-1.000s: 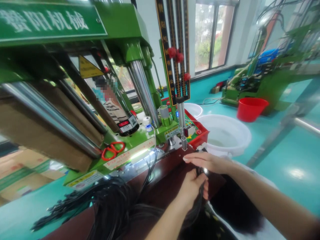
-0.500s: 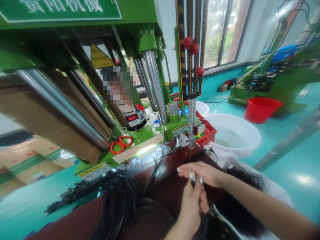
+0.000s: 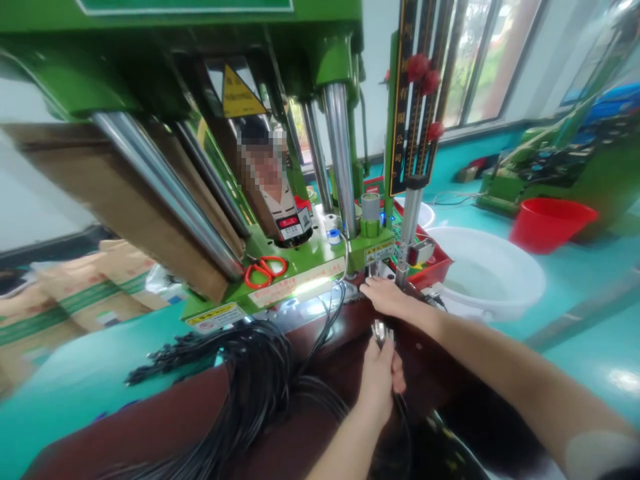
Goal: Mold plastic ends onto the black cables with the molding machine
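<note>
My left hand (image 3: 380, 377) is closed around a few black cables (image 3: 406, 420). Their silvery metal connectors (image 3: 383, 331) stick up past my thumb and fingers. Farther forward, my right hand (image 3: 387, 295) reaches to the front edge of the green press (image 3: 320, 270), beside the metal parts under its right corner. Its fingers are drawn together, and what they hold or touch, if anything, is too blurred to make out. A thick bundle of black cables (image 3: 257, 380) lies on the dark red table (image 3: 165, 417) left of my hands.
Orange-handled scissors (image 3: 265, 270) and a blue-and-white tape roll (image 3: 333, 236) lie on the press bed. A vertical metal post (image 3: 409, 233) and a red control box (image 3: 440, 263) stand right. Beyond are a white tub (image 3: 520, 267) and red bucket (image 3: 553, 227). A person (image 3: 280, 200) is behind the press.
My right hand has left the connectors beside my left hand and moved forward to the press edge. My left hand keeps hold of the cables. The view has shifted left.
</note>
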